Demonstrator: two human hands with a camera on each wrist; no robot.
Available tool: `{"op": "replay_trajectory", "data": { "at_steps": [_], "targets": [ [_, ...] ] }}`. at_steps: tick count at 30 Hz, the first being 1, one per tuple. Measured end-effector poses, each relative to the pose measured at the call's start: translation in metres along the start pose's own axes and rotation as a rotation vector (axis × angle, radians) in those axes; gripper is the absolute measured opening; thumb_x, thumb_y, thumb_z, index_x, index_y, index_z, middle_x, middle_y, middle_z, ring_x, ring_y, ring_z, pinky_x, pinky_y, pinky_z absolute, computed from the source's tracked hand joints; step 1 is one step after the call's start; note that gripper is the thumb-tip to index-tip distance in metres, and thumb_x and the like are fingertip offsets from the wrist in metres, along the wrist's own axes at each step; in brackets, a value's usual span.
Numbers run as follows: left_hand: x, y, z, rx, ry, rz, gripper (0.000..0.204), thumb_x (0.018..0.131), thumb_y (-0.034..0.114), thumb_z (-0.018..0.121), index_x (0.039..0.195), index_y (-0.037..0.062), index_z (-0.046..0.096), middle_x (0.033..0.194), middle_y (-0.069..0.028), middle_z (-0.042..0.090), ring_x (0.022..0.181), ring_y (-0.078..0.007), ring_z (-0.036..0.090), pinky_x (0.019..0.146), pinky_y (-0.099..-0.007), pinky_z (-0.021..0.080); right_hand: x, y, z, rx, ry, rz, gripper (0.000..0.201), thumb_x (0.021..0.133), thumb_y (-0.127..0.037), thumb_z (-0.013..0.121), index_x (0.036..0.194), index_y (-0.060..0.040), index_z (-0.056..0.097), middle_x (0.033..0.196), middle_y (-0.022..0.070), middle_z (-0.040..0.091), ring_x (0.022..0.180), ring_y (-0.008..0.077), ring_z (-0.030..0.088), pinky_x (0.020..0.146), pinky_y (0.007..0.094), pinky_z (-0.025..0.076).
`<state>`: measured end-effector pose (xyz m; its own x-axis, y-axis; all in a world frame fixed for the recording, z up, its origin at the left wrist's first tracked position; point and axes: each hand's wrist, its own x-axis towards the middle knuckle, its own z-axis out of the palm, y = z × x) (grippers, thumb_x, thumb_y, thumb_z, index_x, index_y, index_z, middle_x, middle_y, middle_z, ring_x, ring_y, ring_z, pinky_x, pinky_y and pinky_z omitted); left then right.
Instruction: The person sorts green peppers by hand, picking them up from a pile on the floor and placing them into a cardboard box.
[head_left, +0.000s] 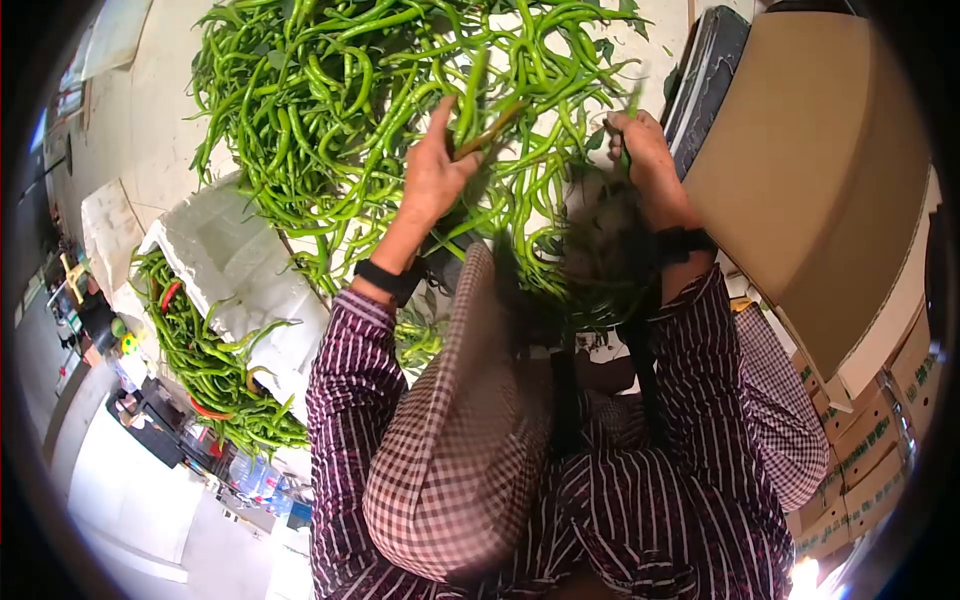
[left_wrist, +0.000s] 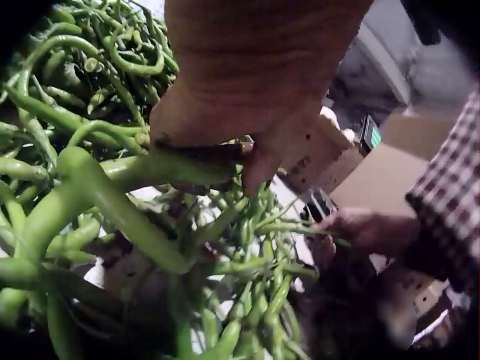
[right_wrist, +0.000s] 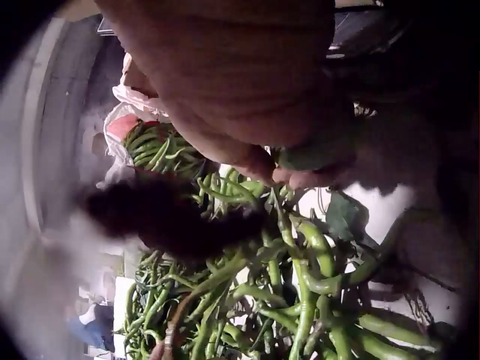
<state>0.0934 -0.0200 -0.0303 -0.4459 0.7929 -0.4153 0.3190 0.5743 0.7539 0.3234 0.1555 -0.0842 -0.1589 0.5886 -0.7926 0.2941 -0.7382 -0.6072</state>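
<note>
Long green chili peppers lie in a large heap on the pale surface in front of me. My left hand is over the heap's near middle, gripping green peppers and a brownish one between thumb and fingers. To the right, my right hand pinches a thin green chili pepper near its fingertips, at the edge of the spread. In the right wrist view, that hand's fingertips close on a slender green piece, with more peppers and a dark green leaf below.
A white foam box stands at the left, beside more green peppers with a few red ones among them. At the right are a big open cardboard box and a dark flat case. My checked knee rises close below the left hand.
</note>
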Motion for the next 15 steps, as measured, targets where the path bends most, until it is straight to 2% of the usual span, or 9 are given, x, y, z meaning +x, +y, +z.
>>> {"op": "replay_trajectory", "data": {
  "at_steps": [2, 6, 8, 9, 10, 12, 13, 14, 15],
  "targets": [
    [-0.014, 0.016, -0.013, -0.059, 0.016, 0.047, 0.071, 0.071, 0.006, 0.072, 0.136, 0.0041, 0.044, 0.084, -0.0176, 0.067, 0.072, -0.03, 0.065, 0.069, -0.0335, 0.052, -0.012, 0.004, -0.002, 0.004, -0.032, -0.049, 0.021, 0.082, -0.015, 0.064, 0.093, 0.0002, 0.055, 0.065, 0.0011, 0.05, 0.05, 0.0102, 0.041, 0.046, 0.0257, 0.034],
    [-0.026, 0.004, -0.035, -0.001, -0.012, 0.136, 0.056, 0.072, 0.007, 0.07, 0.125, 0.0024, 0.054, 0.09, -0.0171, 0.066, 0.083, -0.0329, 0.063, 0.079, -0.0392, 0.048, -0.015, 0.013, 0.0, 0.052, -0.169, 0.002, 0.028, 0.082, -0.023, 0.066, 0.096, 0.0007, 0.06, 0.064, -0.0002, 0.049, 0.05, 0.0091, 0.041, 0.046, 0.0238, 0.031],
    [-0.025, 0.018, -0.045, 0.645, 0.33, 0.467, 0.039, 0.073, 0.009, 0.067, 0.112, 0.0027, 0.061, 0.102, -0.0178, 0.063, 0.103, -0.0365, 0.056, 0.092, -0.0465, 0.04, -0.024, -0.003, 0.013, -0.067, -0.136, -0.02, 0.022, 0.086, -0.027, 0.066, 0.091, -0.006, 0.059, 0.067, -0.0033, 0.05, 0.053, 0.0055, 0.04, 0.046, 0.0204, 0.032],
    [-0.023, 0.024, -0.047, 0.494, 0.312, 0.372, 0.028, 0.076, 0.01, 0.066, 0.103, 0.004, 0.062, 0.114, -0.0176, 0.059, 0.117, -0.0377, 0.047, 0.099, -0.0512, 0.03, -0.023, -0.005, 0.015, -0.078, -0.158, -0.057, 0.023, 0.085, -0.028, 0.067, 0.089, -0.0058, 0.061, 0.068, -0.0026, 0.052, 0.055, 0.0066, 0.042, 0.048, 0.0218, 0.033],
    [-0.02, 0.03, -0.049, 0.546, 0.355, 0.438, 0.027, 0.078, 0.008, 0.063, 0.104, 0.0029, 0.061, 0.103, -0.0167, 0.063, 0.104, -0.0369, 0.056, 0.092, -0.0463, 0.039, -0.023, -0.005, 0.017, -0.079, -0.155, -0.055, 0.023, 0.085, -0.028, 0.067, 0.089, -0.0058, 0.061, 0.068, -0.0026, 0.052, 0.055, 0.0066, 0.042, 0.048, 0.0218, 0.033],
    [-0.019, 0.054, -0.052, 0.161, 0.262, 0.217, 0.022, 0.081, 0.006, 0.06, 0.102, 0.0012, 0.061, 0.089, -0.0145, 0.066, 0.086, -0.0301, 0.064, 0.078, -0.0381, 0.047, -0.02, -0.01, 0.025, -0.212, -0.173, -0.223, 0.026, 0.08, -0.031, 0.072, 0.083, -0.0064, 0.063, 0.067, -0.0018, 0.052, 0.055, 0.0087, 0.044, 0.049, 0.0247, 0.033],
    [-0.012, 0.077, -0.051, 0.038, 0.275, 0.211, 0.019, 0.082, 0.007, 0.059, 0.101, 0.0004, 0.061, 0.083, -0.0139, 0.067, 0.077, -0.0264, 0.064, 0.071, -0.0346, 0.048, 0.01, 0.013, 0.026, -0.321, -0.174, -0.298, 0.029, 0.074, -0.031, 0.077, 0.079, -0.0047, 0.065, 0.069, 0.0005, 0.057, 0.059, 0.0125, 0.05, 0.053, 0.0281, 0.039],
    [-0.009, 0.097, -0.05, -0.085, 0.285, 0.198, 0.018, 0.084, 0.008, 0.058, 0.099, -0.0003, 0.061, 0.078, -0.0133, 0.067, 0.068, -0.0228, 0.065, 0.064, -0.031, 0.049, 0.01, 0.01, 0.027, -0.322, -0.167, -0.296, 0.029, 0.074, -0.031, 0.077, 0.079, -0.0047, 0.065, 0.069, 0.0005, 0.057, 0.059, 0.0125, 0.05, 0.053, 0.0281, 0.039],
    [0.007, 0.102, -0.049, -0.114, 0.234, 0.205, 0.017, 0.085, 0.012, 0.059, 0.097, -0.0004, 0.061, 0.079, -0.014, 0.067, 0.067, -0.0183, 0.063, 0.063, -0.0298, 0.049, 0.004, 0.004, 0.036, -0.54, -0.096, -0.291, 0.033, 0.07, -0.033, 0.076, 0.078, -0.0025, 0.065, 0.071, 0.0072, 0.061, 0.065, 0.0201, 0.057, 0.059, 0.033, 0.044]
  ]
}}
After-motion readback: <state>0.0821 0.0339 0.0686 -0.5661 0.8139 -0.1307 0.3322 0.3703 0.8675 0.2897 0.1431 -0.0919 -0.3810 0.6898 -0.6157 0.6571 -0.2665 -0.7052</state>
